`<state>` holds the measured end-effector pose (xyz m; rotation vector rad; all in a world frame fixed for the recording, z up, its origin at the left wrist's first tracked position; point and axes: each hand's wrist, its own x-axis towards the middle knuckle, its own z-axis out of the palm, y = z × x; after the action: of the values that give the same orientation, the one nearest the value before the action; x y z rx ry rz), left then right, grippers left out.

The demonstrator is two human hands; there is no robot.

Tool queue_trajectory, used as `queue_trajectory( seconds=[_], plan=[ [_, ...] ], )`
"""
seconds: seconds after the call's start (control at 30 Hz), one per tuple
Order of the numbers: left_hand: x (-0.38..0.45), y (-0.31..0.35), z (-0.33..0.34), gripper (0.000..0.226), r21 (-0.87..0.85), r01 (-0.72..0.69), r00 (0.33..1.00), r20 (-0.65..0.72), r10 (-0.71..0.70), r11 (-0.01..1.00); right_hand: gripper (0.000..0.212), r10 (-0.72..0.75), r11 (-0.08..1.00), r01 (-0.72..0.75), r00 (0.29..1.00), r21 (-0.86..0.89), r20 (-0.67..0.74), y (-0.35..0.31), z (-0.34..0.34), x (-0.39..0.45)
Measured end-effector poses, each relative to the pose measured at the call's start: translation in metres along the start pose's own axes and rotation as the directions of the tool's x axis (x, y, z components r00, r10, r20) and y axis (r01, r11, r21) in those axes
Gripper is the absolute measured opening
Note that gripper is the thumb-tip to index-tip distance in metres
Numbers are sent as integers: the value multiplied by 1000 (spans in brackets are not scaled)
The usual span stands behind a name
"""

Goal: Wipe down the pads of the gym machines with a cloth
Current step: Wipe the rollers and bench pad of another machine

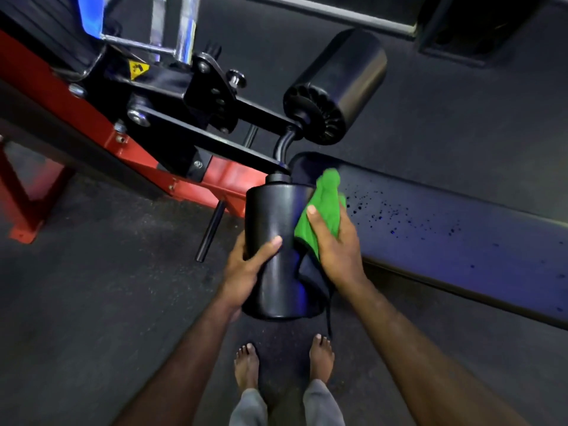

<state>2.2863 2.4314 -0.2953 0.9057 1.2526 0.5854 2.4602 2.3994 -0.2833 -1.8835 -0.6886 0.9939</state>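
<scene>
A black cylindrical roller pad (273, 229) hangs in front of me at the end of the machine's black arm. My left hand (246, 269) grips its left side, thumb across the front. My right hand (336, 244) presses a green cloth (322, 207) against the pad's right side, fingers wrapped over the cloth. A second black roller pad (347, 81) sits farther back on the same arm. To the right a long black bench pad (445, 229) carries scattered wet droplets.
The machine's red frame (76, 124) and black linkage (190, 118) fill the upper left, with chrome bars above. A short black peg (211, 230) sticks out beside the pad. Dark rubber floor lies all round; my bare feet (282, 364) stand just below the pad.
</scene>
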Motion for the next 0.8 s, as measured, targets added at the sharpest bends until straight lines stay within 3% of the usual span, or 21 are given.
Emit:
queue_trajectory(
  seconds=[0.1,0.17,0.2,0.27,0.3,0.33,0.4,0.47,0.53,0.57,0.67,0.8],
  plan=[
    [-1,-13,-19,99,-233,256,952,227,-203,938,88,-73,996,70,996,-51,-44,-8,20,-27],
    [-4,-14,-25,95,-324,435,872,383,-304,840,84,-222,948,221,975,-227,22,-6,23,-78],
    [-3,-11,-25,86,-347,449,865,400,-303,823,83,-282,906,297,955,-302,94,-7,18,-97],
    [2,-8,-25,77,-340,331,921,319,-223,880,84,-344,840,400,915,-367,211,-4,5,-94],
    [3,-5,-22,71,-225,219,964,198,-176,949,85,-356,818,425,904,-388,238,-6,-2,-76],
    [3,-1,-19,55,-99,42,998,-33,-46,994,85,-363,821,427,903,-379,230,-11,-5,-55],
    [-2,8,-9,24,50,-127,963,-233,135,991,82,-347,884,362,932,-295,104,-25,2,-19],
    [-4,10,3,48,129,-75,964,-244,105,989,78,-317,903,308,948,-300,20,-32,22,-23],
    [-6,11,9,77,233,1,961,-268,64,972,74,-362,838,356,930,-413,67,-28,30,-57],
    [-6,10,7,81,257,28,955,-293,50,966,72,-394,811,401,913,-427,108,-23,27,-72],
    [-6,17,10,79,215,39,965,-260,18,976,77,-418,835,450,893,-318,167,-11,9,-60],
    [-1,19,6,63,-5,20,996,-89,-20,1000,87,-269,946,267,963,-185,16,-27,17,-17]
  ],
)
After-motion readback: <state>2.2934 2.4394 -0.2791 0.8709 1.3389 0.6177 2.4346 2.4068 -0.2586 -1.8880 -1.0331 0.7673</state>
